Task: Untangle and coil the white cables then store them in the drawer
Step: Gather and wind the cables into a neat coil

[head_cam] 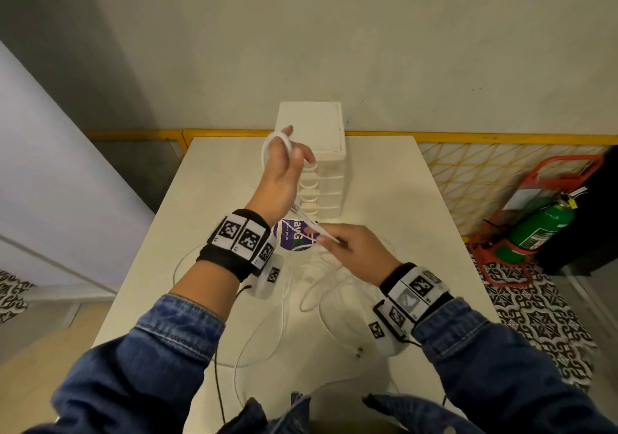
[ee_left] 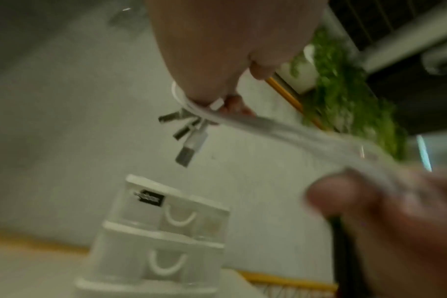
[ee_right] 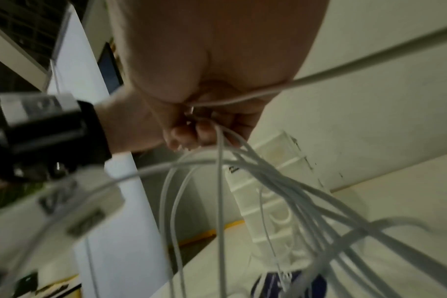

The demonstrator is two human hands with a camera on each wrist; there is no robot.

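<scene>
My left hand [head_cam: 290, 152] is raised in front of the white drawer unit [head_cam: 326, 152], and a coil of white cable [head_cam: 271, 142] is looped round its fingers. In the left wrist view the coil [ee_left: 184, 100] wraps the fingers and several metal USB plugs [ee_left: 189, 141] dangle below. From there a bundle of strands runs down to my right hand [head_cam: 322, 237], which pinches them. In the right wrist view the fingers [ee_right: 204, 131] grip the bundle and the loose cables [ee_right: 281, 187] fan out below. More slack cable [head_cam: 301, 299] lies on the table. All drawers look closed.
The white table [head_cam: 418, 216] ends near the yellow mesh fence [head_cam: 468, 172] at the back. A round purple and white sticker [head_cam: 292, 237] lies under my hands. A green fire extinguisher [head_cam: 535, 229] in a red stand sits on the floor at right.
</scene>
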